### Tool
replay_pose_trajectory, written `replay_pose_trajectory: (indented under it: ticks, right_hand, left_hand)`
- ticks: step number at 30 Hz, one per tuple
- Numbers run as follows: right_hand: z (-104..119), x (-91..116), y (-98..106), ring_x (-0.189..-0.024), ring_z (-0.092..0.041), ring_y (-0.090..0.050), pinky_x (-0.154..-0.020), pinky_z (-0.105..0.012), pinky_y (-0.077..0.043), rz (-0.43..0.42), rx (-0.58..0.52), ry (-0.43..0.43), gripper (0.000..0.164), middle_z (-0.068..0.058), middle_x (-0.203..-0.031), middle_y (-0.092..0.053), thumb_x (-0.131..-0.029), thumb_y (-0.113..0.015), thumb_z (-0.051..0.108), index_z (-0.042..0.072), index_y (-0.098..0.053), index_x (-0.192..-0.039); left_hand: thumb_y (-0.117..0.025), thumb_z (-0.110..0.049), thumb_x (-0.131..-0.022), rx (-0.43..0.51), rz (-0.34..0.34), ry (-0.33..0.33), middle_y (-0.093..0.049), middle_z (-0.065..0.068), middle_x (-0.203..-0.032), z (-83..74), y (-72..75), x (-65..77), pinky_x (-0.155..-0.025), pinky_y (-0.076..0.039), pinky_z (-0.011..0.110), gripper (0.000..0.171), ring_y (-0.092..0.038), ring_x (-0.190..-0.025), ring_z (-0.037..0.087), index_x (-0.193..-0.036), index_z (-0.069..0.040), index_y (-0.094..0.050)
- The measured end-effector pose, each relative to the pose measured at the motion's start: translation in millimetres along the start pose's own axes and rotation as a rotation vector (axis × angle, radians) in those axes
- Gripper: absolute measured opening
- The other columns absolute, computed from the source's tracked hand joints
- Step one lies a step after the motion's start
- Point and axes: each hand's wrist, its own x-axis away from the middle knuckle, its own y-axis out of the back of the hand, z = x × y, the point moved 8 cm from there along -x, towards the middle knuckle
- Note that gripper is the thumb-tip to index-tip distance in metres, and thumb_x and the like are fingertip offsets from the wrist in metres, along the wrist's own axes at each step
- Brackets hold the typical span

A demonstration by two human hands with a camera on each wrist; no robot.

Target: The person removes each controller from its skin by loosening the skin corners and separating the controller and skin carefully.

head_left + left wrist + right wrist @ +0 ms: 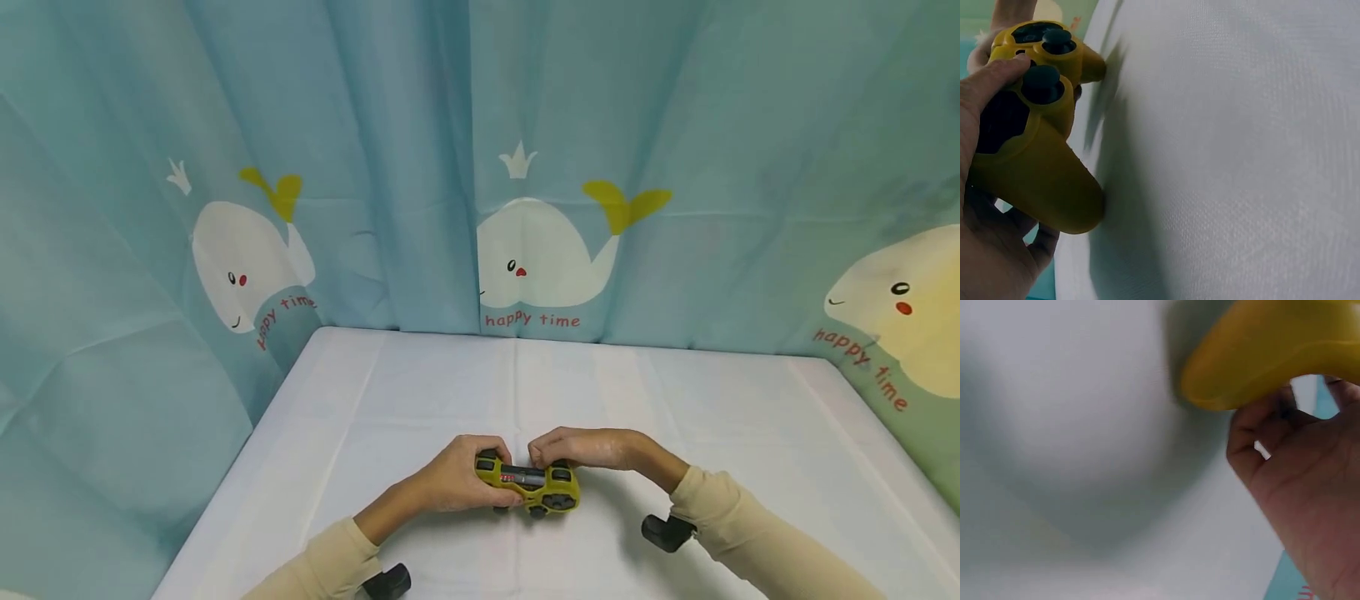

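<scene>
A yellow game controller with black thumbsticks is between both hands, tilted close over the white table. My left hand grips its left part, the thumb lying across the face near the middle, as the left wrist view shows beside a thumbstick. Small red lights glow on the dark strip between the shoulder buttons. At the far edge, near the right shoulder buttons, my right hand holds the controller with bent fingers. In the right wrist view those curled fingers are partly hidden behind a yellow handle.
A white cloth with fold lines covers the table. Blue curtains printed with whales hang along its back and sides. Black wrist devices stick out under both sleeves.
</scene>
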Motion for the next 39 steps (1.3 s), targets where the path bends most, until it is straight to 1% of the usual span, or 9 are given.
replay_pose_trajectory:
  ticks: [4, 7, 11, 15, 18, 23, 26, 32, 39]
  right_hand:
    - [-2, 1, -8, -0.091, -0.018, -0.049, -0.086, -0.037, -0.039, 0.070, -0.145, 0.021, 0.010, -0.002, -0.091, -0.049, -0.089, -0.042, 0.017, 0.008, -0.043, -0.086]
    - [-2, 3, -12, -0.098, -0.022, -0.048, -0.090, -0.041, -0.035, 0.093, -0.276, 0.035, 0.008, -0.004, -0.096, -0.047, -0.085, -0.038, 0.015, 0.008, -0.042, -0.087]
    - [-4, 7, -19, -0.104, -0.025, -0.051, -0.095, -0.042, -0.038, 0.077, -0.409, 0.027, 0.010, -0.006, -0.103, -0.051, -0.086, -0.038, 0.016, 0.011, -0.046, -0.089]
    - [-7, 13, -23, -0.105, -0.024, -0.049, -0.095, -0.043, -0.037, 0.028, -0.484, 0.037, 0.011, -0.005, -0.104, -0.048, -0.092, -0.038, 0.018, 0.013, -0.047, -0.093]
    - [-8, 15, -20, -0.106, -0.024, -0.048, -0.096, -0.042, -0.037, -0.013, -0.495, 0.065, 0.012, -0.005, -0.106, -0.048, -0.096, -0.037, 0.019, 0.013, -0.048, -0.096]
    - [-8, 14, -17, -0.105, -0.021, -0.049, -0.098, -0.040, -0.038, -0.046, -0.478, 0.112, 0.015, -0.005, -0.106, -0.049, -0.100, -0.038, 0.021, 0.012, -0.051, -0.099]
    - [-8, 14, -17, -0.104, -0.020, -0.050, -0.097, -0.041, -0.038, -0.068, -0.468, 0.118, 0.016, -0.005, -0.104, -0.050, -0.102, -0.040, 0.021, 0.011, -0.053, -0.099]
    - [-10, 19, -14, -0.104, -0.021, -0.048, -0.094, -0.039, -0.039, -0.161, -0.481, 0.130, 0.016, -0.005, -0.103, -0.048, -0.106, -0.045, 0.023, 0.009, -0.053, -0.103]
    - [-11, 30, -10, -0.103, -0.020, -0.041, -0.091, -0.037, -0.038, -0.266, -0.497, 0.226, 0.019, -0.006, -0.107, -0.042, -0.110, -0.040, 0.022, 0.008, -0.052, -0.105]
  left_hand:
    - [-0.090, -0.026, -0.079, -0.050, 0.021, -0.010, -0.066, -0.007, -0.089, 0.2, -0.7, 0.1, -0.062, -0.054, 0.025, 0.030, -0.063, -0.074, 0.008, -0.092, -0.020, -0.064]
    - [-0.090, -0.029, -0.079, -0.099, 0.040, -0.011, -0.065, -0.009, -0.087, -2.4, -0.7, -0.6, -0.060, -0.052, 0.024, 0.031, -0.061, -0.071, 0.006, -0.091, -0.021, -0.063]
    - [-0.090, -0.030, -0.078, -0.129, 0.066, 0.016, -0.064, -0.010, -0.085, -3.1, -1.9, -0.6, -0.060, -0.051, 0.023, 0.033, -0.059, -0.071, 0.005, -0.091, -0.021, -0.061]
    - [-0.091, -0.030, -0.077, -0.146, 0.095, 0.034, -0.064, -0.010, -0.084, -1.8, -5.1, 0.3, -0.061, -0.051, 0.023, 0.034, -0.059, -0.072, 0.004, -0.091, -0.022, -0.061]
    - [-0.090, -0.032, -0.078, -0.166, 0.088, 0.034, -0.064, -0.011, -0.085, -2.2, -3.9, -0.8, -0.061, -0.051, 0.023, 0.034, -0.059, -0.073, 0.004, -0.092, -0.023, -0.061]
    - [-0.089, -0.034, -0.079, -0.194, 0.083, 0.035, -0.064, -0.012, -0.086, -3.4, -2.0, -2.1, -0.062, -0.051, 0.023, 0.034, -0.059, -0.074, 0.004, -0.092, -0.024, -0.059]
    - [-0.090, -0.033, -0.079, -0.196, 0.095, 0.037, -0.064, -0.011, -0.087, -4.3, -3.1, -1.0, -0.062, -0.051, 0.023, 0.035, -0.059, -0.074, 0.004, -0.092, -0.023, -0.058]
    - [-0.089, -0.034, -0.079, -0.218, 0.104, 0.044, -0.063, -0.012, -0.086, -5.9, -4.3, -0.6, -0.061, -0.050, 0.023, 0.035, -0.058, -0.073, 0.004, -0.091, -0.023, -0.058]
    - [-0.089, -0.037, -0.079, -0.270, 0.112, 0.022, -0.062, -0.014, -0.085, -8.9, -2.8, -4.0, -0.060, -0.049, 0.022, 0.034, -0.057, -0.072, 0.003, -0.091, -0.024, -0.060]
